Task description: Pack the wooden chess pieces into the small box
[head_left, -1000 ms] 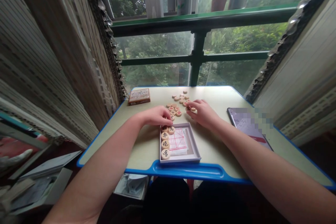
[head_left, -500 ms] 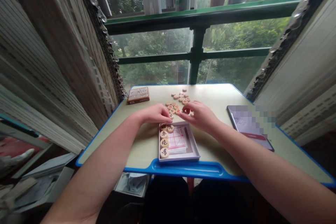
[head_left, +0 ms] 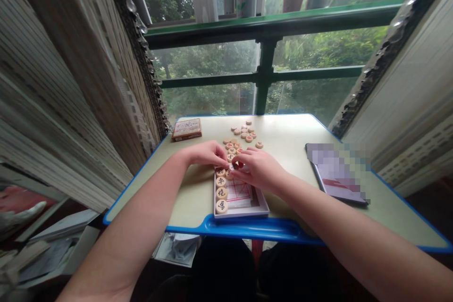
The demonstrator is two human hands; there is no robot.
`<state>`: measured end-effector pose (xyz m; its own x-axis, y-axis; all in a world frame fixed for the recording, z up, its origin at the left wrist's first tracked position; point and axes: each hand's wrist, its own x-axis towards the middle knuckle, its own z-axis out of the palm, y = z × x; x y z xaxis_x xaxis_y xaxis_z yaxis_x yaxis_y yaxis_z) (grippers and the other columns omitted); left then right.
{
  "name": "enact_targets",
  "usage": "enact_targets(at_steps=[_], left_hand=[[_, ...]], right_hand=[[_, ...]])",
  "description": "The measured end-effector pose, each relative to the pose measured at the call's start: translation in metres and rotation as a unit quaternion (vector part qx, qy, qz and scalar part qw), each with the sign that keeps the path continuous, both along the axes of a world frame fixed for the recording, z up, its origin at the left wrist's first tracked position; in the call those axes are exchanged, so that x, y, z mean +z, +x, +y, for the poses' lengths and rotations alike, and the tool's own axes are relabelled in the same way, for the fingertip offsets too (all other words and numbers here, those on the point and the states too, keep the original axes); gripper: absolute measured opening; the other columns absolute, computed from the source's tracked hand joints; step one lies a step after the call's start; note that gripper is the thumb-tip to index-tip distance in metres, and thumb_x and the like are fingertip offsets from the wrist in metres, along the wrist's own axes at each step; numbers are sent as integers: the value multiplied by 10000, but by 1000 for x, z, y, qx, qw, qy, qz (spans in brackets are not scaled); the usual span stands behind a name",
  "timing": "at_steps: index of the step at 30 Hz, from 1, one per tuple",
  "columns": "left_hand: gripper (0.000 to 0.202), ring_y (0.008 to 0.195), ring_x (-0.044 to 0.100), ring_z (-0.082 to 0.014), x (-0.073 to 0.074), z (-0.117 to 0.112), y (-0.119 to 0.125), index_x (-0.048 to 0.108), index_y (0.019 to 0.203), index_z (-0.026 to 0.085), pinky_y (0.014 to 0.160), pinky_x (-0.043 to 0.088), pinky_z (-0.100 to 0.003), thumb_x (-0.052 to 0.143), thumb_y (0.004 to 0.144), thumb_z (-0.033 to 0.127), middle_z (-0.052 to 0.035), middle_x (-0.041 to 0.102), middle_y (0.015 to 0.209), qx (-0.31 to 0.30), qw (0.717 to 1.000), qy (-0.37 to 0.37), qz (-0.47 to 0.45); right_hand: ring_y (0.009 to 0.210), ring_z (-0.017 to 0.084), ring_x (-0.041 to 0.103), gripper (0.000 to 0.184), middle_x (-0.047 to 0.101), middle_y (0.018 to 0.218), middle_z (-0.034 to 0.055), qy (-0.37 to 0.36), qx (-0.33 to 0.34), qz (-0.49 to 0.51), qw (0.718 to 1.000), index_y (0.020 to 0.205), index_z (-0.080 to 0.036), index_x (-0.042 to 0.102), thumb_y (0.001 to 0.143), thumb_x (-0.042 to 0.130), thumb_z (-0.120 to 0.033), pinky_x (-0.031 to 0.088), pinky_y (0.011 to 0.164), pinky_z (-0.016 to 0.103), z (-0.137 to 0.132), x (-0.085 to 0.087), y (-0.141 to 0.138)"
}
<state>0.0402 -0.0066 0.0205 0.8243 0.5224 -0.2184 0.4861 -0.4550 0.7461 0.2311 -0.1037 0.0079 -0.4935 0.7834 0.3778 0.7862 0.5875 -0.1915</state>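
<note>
An open shallow white box stands near the table's front edge. Along its left side lies a column of round wooden Chinese chess pieces with black characters, beside a folded paper board with red lines. My left hand is closed at the box's far left corner, its fingertips bunched by the top pieces; what they grip is hidden. My right hand reaches over the far part of the box, thumb and fingers pinching a Chinese chess piece, mostly hidden. Several loose pieces lie beyond the box.
A brown patterned box lid sits at the table's back left. At the right lies a tablet-like device, partly pixelated. The table has a raised blue rim. Curtains hang at both sides; a green window rail runs behind.
My right hand has moved left and nearer, from the loose pieces to above the box, with the piece in its fingers. My left hand has stayed at the box's corner.
</note>
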Motion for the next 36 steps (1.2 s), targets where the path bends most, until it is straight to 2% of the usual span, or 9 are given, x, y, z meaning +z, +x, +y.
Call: enact_targets(at_steps=[9, 25, 31, 36], left_hand=[[273, 672, 516, -121, 0, -1, 1, 691, 709, 104, 625, 401, -221, 673, 693, 376, -34, 613, 690, -8, 1000, -24, -16], [325, 633, 487, -109, 0, -1, 0, 675, 694, 102, 583, 371, -214, 679, 685, 427, -21, 582, 666, 3, 999, -37, -6], [329, 636, 489, -108, -1, 1, 0, 682, 714, 103, 587, 372, -213, 683, 680, 430, -21, 591, 674, -2, 999, -37, -7], [305, 645, 492, -110, -2, 2, -1, 682, 711, 102, 597, 381, -212, 676, 690, 406, -25, 590, 674, -8, 999, -37, -12]], right_hand=[[821, 192, 553, 231, 678, 843, 66, -11, -12, -11, 1000, 887, -195, 680, 761, 668, -389, 383, 652, 276, -1, -3, -4], [810, 200, 531, 228, 667, 830, 74, -14, 5, -19, 1000, 840, -173, 667, 753, 670, -384, 396, 686, 300, -1, 0, -6], [819, 203, 532, 173, 673, 807, 64, -16, 16, -28, 999, 892, -178, 691, 757, 620, -260, 392, 682, 295, -5, 4, -5], [823, 204, 532, 199, 675, 824, 78, -14, 14, -28, 999, 882, -178, 694, 806, 586, -327, 391, 691, 299, -3, 0, -5]])
